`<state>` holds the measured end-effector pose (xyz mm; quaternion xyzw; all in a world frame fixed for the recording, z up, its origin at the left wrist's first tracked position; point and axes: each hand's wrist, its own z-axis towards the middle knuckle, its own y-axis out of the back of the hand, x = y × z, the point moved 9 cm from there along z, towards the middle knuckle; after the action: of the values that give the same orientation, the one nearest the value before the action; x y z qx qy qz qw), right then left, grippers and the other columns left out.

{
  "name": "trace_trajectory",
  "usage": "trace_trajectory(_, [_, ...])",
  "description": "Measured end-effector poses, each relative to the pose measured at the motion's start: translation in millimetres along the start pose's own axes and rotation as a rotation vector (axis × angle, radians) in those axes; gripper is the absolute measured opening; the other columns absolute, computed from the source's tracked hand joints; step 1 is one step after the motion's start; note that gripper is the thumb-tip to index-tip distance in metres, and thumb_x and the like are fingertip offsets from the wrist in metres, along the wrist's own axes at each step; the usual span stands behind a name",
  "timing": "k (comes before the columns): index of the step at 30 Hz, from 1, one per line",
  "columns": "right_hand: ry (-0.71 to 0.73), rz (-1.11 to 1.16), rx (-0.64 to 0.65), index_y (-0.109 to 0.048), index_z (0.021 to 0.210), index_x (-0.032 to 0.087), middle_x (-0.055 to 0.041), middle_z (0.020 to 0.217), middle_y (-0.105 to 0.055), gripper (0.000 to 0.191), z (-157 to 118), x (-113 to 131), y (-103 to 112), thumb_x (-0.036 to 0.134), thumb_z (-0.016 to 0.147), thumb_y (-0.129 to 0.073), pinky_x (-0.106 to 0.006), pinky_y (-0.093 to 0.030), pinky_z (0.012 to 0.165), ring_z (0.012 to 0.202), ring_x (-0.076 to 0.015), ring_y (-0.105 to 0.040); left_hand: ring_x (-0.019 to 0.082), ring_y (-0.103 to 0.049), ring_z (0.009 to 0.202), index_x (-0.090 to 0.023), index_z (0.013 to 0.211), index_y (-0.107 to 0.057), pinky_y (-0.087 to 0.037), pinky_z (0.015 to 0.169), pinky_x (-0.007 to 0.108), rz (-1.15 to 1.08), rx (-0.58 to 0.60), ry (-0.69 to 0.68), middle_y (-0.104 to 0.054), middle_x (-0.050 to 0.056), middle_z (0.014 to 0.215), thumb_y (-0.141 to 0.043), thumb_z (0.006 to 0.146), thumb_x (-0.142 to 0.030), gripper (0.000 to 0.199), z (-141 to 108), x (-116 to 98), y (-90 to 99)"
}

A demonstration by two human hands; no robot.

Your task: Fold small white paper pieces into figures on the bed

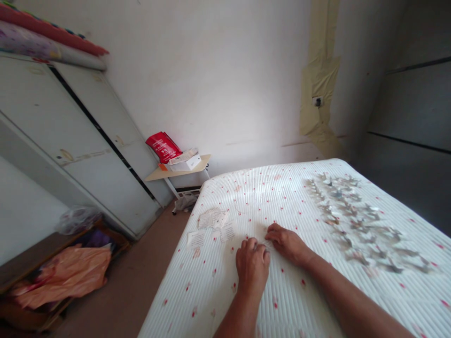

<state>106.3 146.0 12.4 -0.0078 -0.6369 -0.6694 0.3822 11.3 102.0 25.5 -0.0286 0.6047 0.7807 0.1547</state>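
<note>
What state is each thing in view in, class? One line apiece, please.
Left hand: fingers curled, hold unclear
Right hand: fingers curled, hold unclear
Printed papers: loose, partly overlapping
Small pieces: spread in rows
Cabinet doors: shut
Wall socket: something plugged in
Orange sheet: crumpled
Patterned mat: rolled up

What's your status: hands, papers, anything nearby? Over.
Left hand, right hand: curled, close together; any hold unclear. Printed papers lie loose beyond left hand. Small pieces, blurred, in rows on bed, off to the right.
</note>
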Motion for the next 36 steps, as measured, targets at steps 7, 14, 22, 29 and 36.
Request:
trace_trajectory(7, [0.037, 0.096, 0.049, -0.066, 0.075, 0.018, -0.0031, 0.083, -0.059, 0.027, -2.4, 1.1, 4.8, 0.003, 0.068, -0.044, -0.021, -0.042, 0.071, 0.078, -0.0131, -0.057, 0.023, -0.046, 0.1, -0.025, 0.093, -0.064, -0.036, 0.082, 0.036, -0.02, 0.048, 0.003, -0.056, 0.004, 0.107, -0.057, 0.076, -0.045, 0.027, -2.0, -2.5, -0.2])
trace_trajectory(14, [0.03, 0.171, 0.025, -0.065, 0.082, 0.019, -0.0024, 0.083, -0.061, 0.028, -4.8, 0.6, 8.0, 0.004, 0.066, -0.047, -0.021, -0.041, 0.069, 0.075, -0.0129, -0.056, 0.021, -0.045, 0.101, -0.027, 0.095, -0.064, -0.036, 0.085, 0.034, -0.039, 0.057, -0.007, -0.055, 0.002, 0.109, -0.057, 0.077, -0.035, 0.021, -0.5, 1.1, -2.7])
trace_trajectory(22, [0.081, 0.201, 0.052, -0.066, 0.084, 0.023, 0.0, 0.086, -0.059, 0.023, -7.9, 7.9, 5.3, 0.009, 0.074, -0.051, -0.02, -0.04, 0.066, 0.072, -0.0104, -0.056, 0.019, -0.047, 0.098, -0.03, 0.099, -0.064, -0.036, 0.086, 0.032, -0.093, 0.062, -0.016, -0.056, 0.0, 0.109, -0.06, 0.075, -0.033, 0.024, 1.8, 5.3, -4.0])
trace_trajectory(29, [0.077, 0.202, 0.084, -0.068, 0.077, 0.023, 0.0004, 0.086, -0.058, 0.02, -8.2, 4.2, -1.1, 0.012, 0.075, -0.052, -0.019, -0.04, 0.065, 0.071, -0.0098, -0.056, 0.018, -0.048, 0.097, -0.027, 0.09, -0.066, -0.037, 0.085, 0.03, -0.158, 0.053, 0.014, -0.058, 0.0, 0.105, -0.063, 0.072, -0.026, 0.018, 3.6, 8.1, -1.0])
trace_trajectory(36, [0.041, 0.279, 0.122, -0.07, 0.077, 0.023, -0.0001, 0.086, -0.059, 0.017, -7.0, 0.2, -1.0, 0.015, 0.075, -0.054, -0.02, -0.041, 0.066, 0.071, -0.0104, -0.056, 0.017, -0.049, 0.089, -0.024, 0.074, -0.068, -0.037, 0.081, 0.03, -0.198, 0.045, -0.002, -0.059, 0.001, 0.089, -0.059, 0.074, -0.018, 0.012, 2.5, 6.3, -1.2])
